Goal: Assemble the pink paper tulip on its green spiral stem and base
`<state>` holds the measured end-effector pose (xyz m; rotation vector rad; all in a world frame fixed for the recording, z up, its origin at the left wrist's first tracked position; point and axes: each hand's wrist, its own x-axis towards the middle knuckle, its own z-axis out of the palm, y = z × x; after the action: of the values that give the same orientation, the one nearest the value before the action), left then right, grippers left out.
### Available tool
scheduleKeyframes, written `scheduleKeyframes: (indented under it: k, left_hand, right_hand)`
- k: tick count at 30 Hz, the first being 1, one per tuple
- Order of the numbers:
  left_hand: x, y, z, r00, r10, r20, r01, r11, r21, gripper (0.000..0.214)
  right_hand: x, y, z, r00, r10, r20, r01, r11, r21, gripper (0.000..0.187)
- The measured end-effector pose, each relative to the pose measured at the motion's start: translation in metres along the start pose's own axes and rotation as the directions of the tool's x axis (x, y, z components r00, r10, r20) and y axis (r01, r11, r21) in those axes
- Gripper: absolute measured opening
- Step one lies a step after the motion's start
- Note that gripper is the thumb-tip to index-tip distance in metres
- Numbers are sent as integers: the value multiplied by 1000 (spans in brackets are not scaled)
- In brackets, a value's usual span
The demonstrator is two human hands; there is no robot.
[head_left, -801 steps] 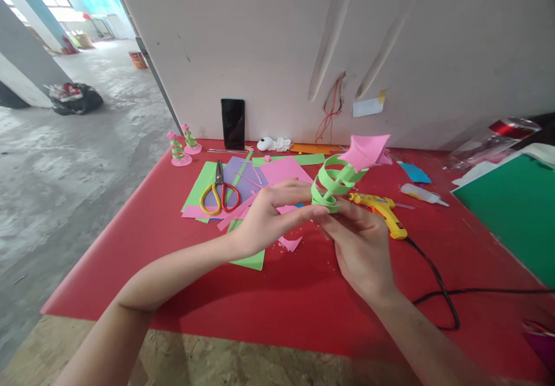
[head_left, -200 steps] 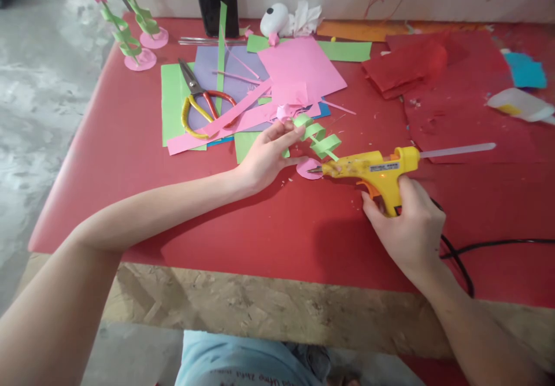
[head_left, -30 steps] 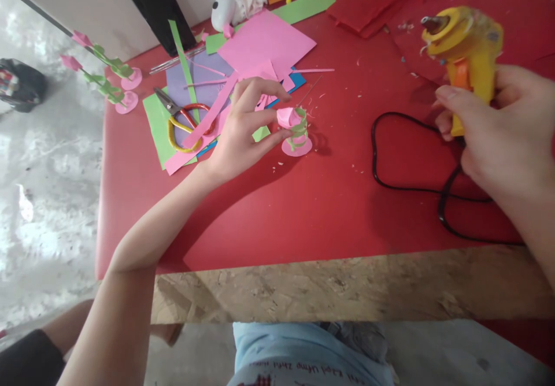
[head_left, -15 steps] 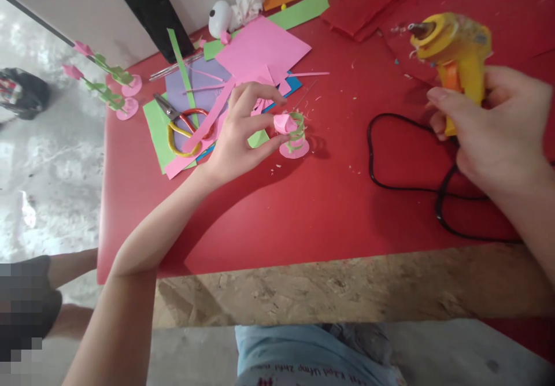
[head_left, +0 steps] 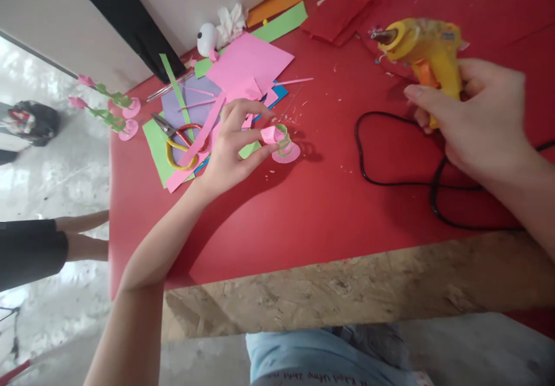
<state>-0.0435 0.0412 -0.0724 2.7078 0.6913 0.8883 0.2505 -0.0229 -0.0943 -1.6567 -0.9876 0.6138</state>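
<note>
Between my left hand's (head_left: 232, 146) thumb and fingertips is a small folded pink paper flower bud (head_left: 271, 135). It sits right against a green paper spiral (head_left: 284, 146), which stands on a round pink paper disc (head_left: 293, 153); I cannot tell whether bud and spiral are joined. My right hand (head_left: 481, 106) is wrapped around the handle of a yellow glue gun (head_left: 437, 42), raised over the red table with its nozzle pointing left. The thumb lies close to the orange trigger (head_left: 424, 73).
Scissors (head_left: 184, 143) lie among pink, green and purple paper left of my hand. Two paper flowers (head_left: 104, 104) stand at the table's left end. A black cord (head_left: 359, 155) loops below the glue gun. Crumpled tissue (head_left: 231, 23) lies at the back. A person's legs (head_left: 87, 236) show at left.
The view has shifted a little. My right hand has brought the glue gun slightly left, nearer the bud. My left hand keeps its pinch beside the spiral.
</note>
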Motion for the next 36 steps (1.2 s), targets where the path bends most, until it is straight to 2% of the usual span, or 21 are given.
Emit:
scheduleKeyframes:
  k: [5,10,14,18,22,26,31,34,36]
  left_hand:
    - [-1,-3,3,1000,17,-22,-17,1000,1,15]
    - [-2,-6,9,997,-14,-78,12,1000,-21,19]
    - [-3,-7,12,996,-38,-76,34,998,-47,18]
    - [-3,-8,13,996,-39,-84,34,998,-50,12]
    - [-2,-8,13,995,-14,-102,12,1000,-20,14]
    - [-1,-5,12,995,-59,-82,60,998,14,23]
    - [-1,-1,11,991,-129,-41,129,992,-4,25]
    - [-2,-1,11,990,-138,-42,136,989,-52,23]
    - [-2,-1,12,988,-151,-40,148,987,-63,23]
  right_hand:
    - [1,4,0,999,-37,14,35,995,89,15]
    - [2,7,-2,998,-52,25,49,995,88,20]
    - [2,5,-3,999,-37,28,35,997,73,21]
    - [1,3,-4,999,-27,30,28,999,-24,20]
    - [-3,1,-6,992,-129,14,130,984,-120,22]
    - [-13,-10,-7,981,-192,20,191,953,-234,30]
    - [-34,-24,-10,953,-274,131,304,870,-387,44]
    - [-48,-27,-13,894,-359,267,443,795,-414,51]
    - [-57,-27,-12,868,-351,352,486,747,-453,49]
